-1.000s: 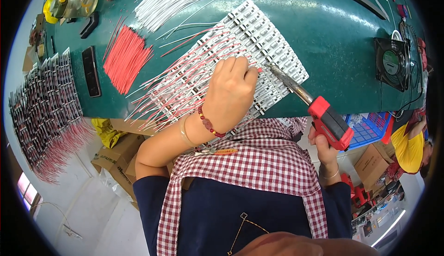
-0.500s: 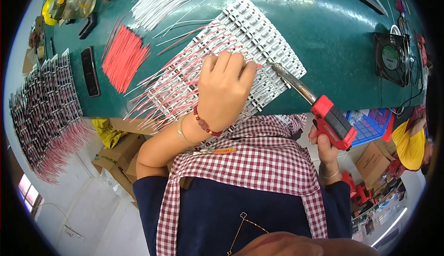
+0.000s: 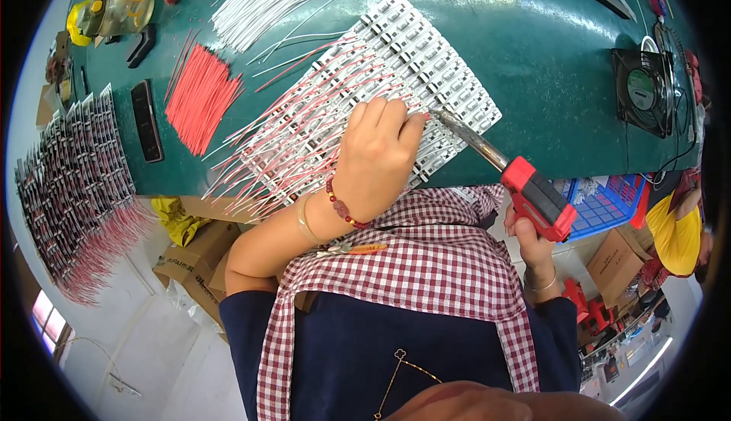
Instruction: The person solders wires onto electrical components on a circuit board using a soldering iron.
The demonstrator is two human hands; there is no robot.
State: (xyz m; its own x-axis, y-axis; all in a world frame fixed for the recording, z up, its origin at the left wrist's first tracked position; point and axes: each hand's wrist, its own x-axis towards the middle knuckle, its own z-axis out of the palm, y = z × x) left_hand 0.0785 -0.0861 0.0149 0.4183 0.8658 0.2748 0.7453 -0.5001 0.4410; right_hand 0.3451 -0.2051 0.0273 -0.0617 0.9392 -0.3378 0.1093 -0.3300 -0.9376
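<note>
At the frame's centre the left hand arches over the panel of small white boards, its fingers bent close together; the fingertips are partly hidden, so I cannot tell whether they are clamped on a wire. The right hand, right of centre, is closed around the handle of the red-and-black tool — held low and to the side, probably so that the metal shaft slants up-left without blocking the view. The panel sits askew at the table's near edge, seemingly to bring its rows within reach of both hands. The bundles of red wires and white wires lie at upper left, likely for the left hand's convenience.

The panel extends beneath the left hand and beyond it to upper right; the tool's tip is just beside the left fingertips — well away from the right-hand grip.
</note>
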